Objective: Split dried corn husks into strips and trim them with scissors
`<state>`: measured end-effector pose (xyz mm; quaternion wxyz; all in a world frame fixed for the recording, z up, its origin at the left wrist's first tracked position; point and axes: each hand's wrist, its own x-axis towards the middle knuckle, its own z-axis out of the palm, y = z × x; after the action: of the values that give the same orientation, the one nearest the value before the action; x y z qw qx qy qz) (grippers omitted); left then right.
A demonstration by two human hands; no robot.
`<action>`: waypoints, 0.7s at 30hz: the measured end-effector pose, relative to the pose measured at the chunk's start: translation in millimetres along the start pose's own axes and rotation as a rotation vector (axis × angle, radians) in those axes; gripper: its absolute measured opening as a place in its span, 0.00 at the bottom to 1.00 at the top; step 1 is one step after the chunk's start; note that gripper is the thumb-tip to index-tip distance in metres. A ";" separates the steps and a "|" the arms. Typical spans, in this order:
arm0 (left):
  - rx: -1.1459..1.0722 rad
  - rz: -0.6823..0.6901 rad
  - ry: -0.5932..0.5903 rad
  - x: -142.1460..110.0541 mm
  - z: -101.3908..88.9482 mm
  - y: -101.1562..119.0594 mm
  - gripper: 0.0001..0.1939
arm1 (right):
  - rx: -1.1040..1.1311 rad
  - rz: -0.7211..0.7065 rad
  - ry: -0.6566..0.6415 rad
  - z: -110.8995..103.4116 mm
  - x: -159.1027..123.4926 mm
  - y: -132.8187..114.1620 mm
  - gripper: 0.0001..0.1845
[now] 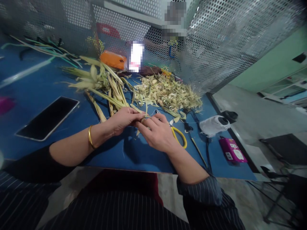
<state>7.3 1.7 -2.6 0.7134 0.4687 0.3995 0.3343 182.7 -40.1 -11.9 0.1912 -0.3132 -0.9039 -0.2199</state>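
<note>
My left hand, with a gold bangle at the wrist, pinches the end of a dried corn husk strip over the blue table. My right hand meets it, its curled fingers closed on the same husk end. Between the fingertips the fine detail is hidden. A thin white thread runs from near my fingers to a white thread spool on the right. Yellow-handled scissors lie beside and partly behind my right hand. More pale husks lie beyond my left hand.
A heap of husk scraps lies at the back by the perforated metal screen. A dark phone rests at left, an orange packet and a lit screen behind. A purple packet sits near the right edge.
</note>
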 end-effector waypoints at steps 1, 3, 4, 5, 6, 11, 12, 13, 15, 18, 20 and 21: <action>-0.002 -0.001 -0.004 0.2 0.3 -0.6 0.12 | -0.034 -0.035 -0.020 1.2 0.8 -1.6 0.12; -0.010 -0.008 0.010 0.9 0.4 -1.8 0.12 | -0.087 -0.067 -0.042 2.6 1.8 -3.5 0.11; -0.023 -0.013 0.027 1.4 0.3 -2.1 0.12 | -0.102 -0.072 -0.054 2.7 2.0 -3.7 0.11; -0.042 -0.018 0.044 2.0 0.0 -2.4 0.13 | -0.110 -0.070 -0.067 2.4 2.1 -3.5 0.11; -0.066 -0.023 0.059 2.6 -0.5 -2.6 0.14 | -0.114 -0.066 -0.079 1.9 2.0 -3.0 0.11; -0.168 -0.058 0.072 5.1 -2.4 -4.3 0.14 | -0.158 -0.072 -0.019 0.7 0.2 0.3 0.11; -0.174 -0.059 0.069 5.5 -2.2 -5.2 0.13 | -0.164 -0.090 0.021 0.9 -0.3 0.7 0.10; -0.176 -0.061 0.070 5.7 -1.8 -6.5 0.12 | -0.164 -0.109 0.061 1.2 -0.7 1.0 0.10; -0.169 -0.070 0.078 6.2 -0.4 -9.4 0.12 | -0.141 -0.151 0.121 1.4 -1.6 1.0 0.09; -0.153 -0.076 0.086 6.3 1.5 -12.5 0.13 | -0.052 -0.191 0.136 0.8 -2.7 1.2 0.11; -0.142 -0.057 0.100 5.3 1.5 -11.6 0.14 | 0.078 -0.135 0.145 -0.2 -3.6 2.5 0.10; -0.129 -0.049 0.102 4.5 1.2 -10.2 0.15 | 0.174 -0.056 0.163 -0.7 -4.0 3.9 0.10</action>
<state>11.4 1.6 -13.0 0.7288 0.3945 0.4242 0.3652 188.3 -39.7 -12.2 0.2843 -0.2510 -0.9095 -0.1705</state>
